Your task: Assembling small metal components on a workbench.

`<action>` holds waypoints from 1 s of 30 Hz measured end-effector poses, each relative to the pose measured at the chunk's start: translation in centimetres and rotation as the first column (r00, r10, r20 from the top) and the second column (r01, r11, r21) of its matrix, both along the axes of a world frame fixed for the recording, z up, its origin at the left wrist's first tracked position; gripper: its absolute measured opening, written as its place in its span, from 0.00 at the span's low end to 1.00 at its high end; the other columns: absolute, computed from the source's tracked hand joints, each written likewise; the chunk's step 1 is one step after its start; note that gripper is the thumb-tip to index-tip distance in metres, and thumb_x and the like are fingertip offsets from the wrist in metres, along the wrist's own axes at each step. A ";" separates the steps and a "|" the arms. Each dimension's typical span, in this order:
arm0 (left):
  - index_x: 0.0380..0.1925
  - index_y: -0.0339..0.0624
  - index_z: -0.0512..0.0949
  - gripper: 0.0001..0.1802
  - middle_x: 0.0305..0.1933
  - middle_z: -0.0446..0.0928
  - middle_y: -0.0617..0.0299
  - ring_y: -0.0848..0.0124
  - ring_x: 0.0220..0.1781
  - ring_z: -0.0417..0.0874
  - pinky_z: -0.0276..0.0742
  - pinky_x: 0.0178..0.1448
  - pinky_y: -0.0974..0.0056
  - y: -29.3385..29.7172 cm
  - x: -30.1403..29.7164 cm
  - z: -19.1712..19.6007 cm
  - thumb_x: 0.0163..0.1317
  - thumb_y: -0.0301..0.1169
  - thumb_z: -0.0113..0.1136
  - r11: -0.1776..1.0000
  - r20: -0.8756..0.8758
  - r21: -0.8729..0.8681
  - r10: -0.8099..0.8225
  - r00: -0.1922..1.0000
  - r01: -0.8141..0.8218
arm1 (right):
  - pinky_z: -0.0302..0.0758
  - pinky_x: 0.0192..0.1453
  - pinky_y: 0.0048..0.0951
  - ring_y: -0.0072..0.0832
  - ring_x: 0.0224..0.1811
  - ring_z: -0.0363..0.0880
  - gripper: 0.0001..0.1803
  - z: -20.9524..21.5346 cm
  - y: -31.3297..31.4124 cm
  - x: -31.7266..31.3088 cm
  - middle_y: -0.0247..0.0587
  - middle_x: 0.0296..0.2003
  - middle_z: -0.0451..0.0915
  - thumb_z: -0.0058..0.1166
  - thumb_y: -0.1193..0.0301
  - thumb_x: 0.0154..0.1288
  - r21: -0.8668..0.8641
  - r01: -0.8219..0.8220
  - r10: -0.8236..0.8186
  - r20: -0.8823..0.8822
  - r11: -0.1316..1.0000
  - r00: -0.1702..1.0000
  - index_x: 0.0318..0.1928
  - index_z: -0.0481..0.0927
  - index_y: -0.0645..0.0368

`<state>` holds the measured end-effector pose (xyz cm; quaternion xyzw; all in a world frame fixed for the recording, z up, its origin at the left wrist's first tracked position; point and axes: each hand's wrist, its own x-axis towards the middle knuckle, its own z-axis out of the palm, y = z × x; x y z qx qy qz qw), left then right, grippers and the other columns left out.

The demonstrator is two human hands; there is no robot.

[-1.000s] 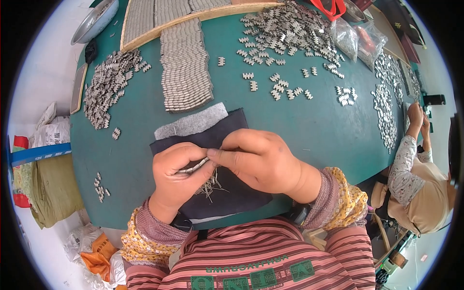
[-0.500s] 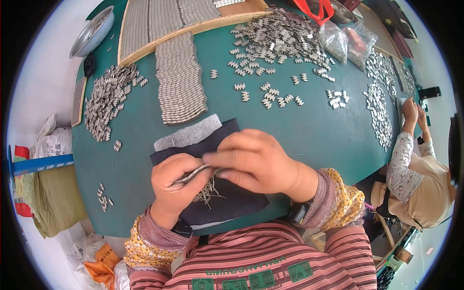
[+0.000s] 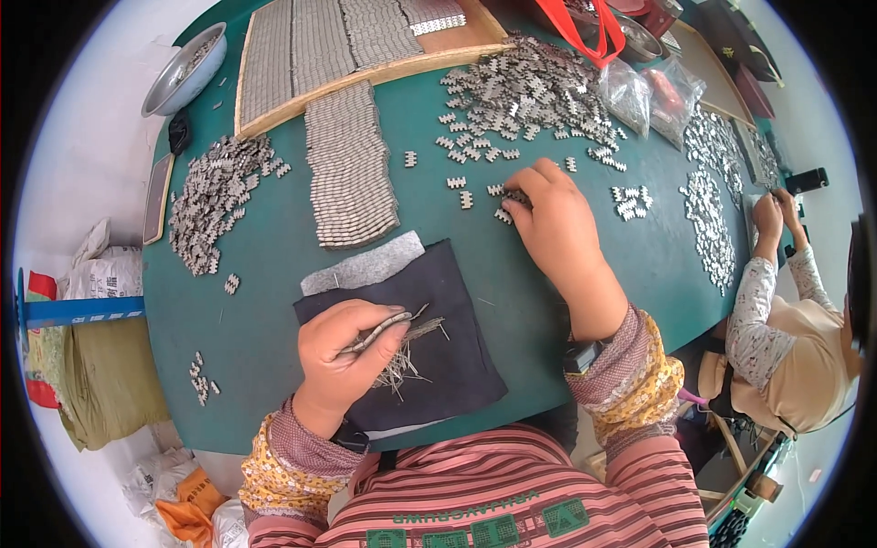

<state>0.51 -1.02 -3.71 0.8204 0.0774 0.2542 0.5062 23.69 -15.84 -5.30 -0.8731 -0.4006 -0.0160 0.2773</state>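
My left hand [image 3: 340, 354] is closed around a narrow strip of joined metal pieces [image 3: 373, 336], whose end sticks out past the fingers. Beneath it, a pile of thin metal pins [image 3: 402, 367] rests on a dark cloth [image 3: 461, 365]. My right hand [image 3: 559, 228] reaches farther out over the table, thumb and fingers curled around small toothed metal pieces [image 3: 518, 195]. Its palm side is hidden, so how many it grips does not show. Grey felt [image 3: 364, 262] peeks from under the cloth's far edge, with a pin on it.
Beyond the cloth lies a long panel of linked metal rows [image 3: 352, 173]. A wooden tray [image 3: 301, 55] holds more rows. Loose-piece heaps [image 3: 215, 196] [image 3: 534, 87] flank the panel. Plastic bags [image 3: 671, 100] and a bowl [image 3: 187, 68] stand farther back. A co-worker [image 3: 786, 338] works at the right.
My right hand has left the strip and moved away to the right, onto the loose toothed pieces. My left hand keeps the strip. The view has shifted slightly.
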 end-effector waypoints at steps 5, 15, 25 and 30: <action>0.36 0.28 0.79 0.07 0.29 0.81 0.55 0.75 0.26 0.83 0.77 0.29 0.74 0.0 -0.3 -0.2 0.61 0.22 0.63 0.998 -0.011 -0.054 -0.012 1.000 0.011 | 0.76 0.45 0.40 0.42 0.42 0.78 0.06 0.2 0.2 -0.4 0.39 0.37 0.75 0.58 0.74 0.59 0.027 0.031 -0.028 -0.089 0.999 0.996 0.38 0.79 0.56; 0.36 0.28 0.79 0.06 0.30 0.82 0.54 0.74 0.27 0.83 0.78 0.29 0.73 -0.1 -0.2 -0.2 0.62 0.22 0.62 0.994 -0.007 -0.108 -0.001 1.000 0.000 | 0.76 0.47 0.41 0.43 0.45 0.77 0.08 0.1 -0.1 0.2 0.43 0.38 0.74 0.58 0.73 0.60 -0.053 0.057 -0.054 0.063 0.997 0.997 0.41 0.78 0.57; 0.37 0.28 0.79 0.06 0.30 0.82 0.54 0.75 0.27 0.83 0.78 0.30 0.73 -0.2 -0.3 -0.1 0.61 0.22 0.61 0.993 -0.010 -0.120 0.014 1.000 -0.015 | 0.78 0.38 0.36 0.41 0.34 0.81 0.09 0.7 0.1 -0.1 0.43 0.38 0.77 0.55 0.78 0.61 0.258 0.100 -0.107 0.013 0.961 0.994 0.43 0.78 0.58; 0.36 0.29 0.78 0.06 0.30 0.81 0.54 0.74 0.27 0.83 0.79 0.30 0.73 -0.3 -0.4 -0.4 0.60 0.20 0.62 0.986 0.002 -0.161 0.051 0.999 -0.050 | 0.79 0.41 0.24 0.30 0.37 0.83 0.15 0.8 0.7 -2.5 0.41 0.37 0.77 0.55 0.86 0.58 0.587 -0.094 0.248 -0.188 0.804 0.950 0.47 0.78 0.61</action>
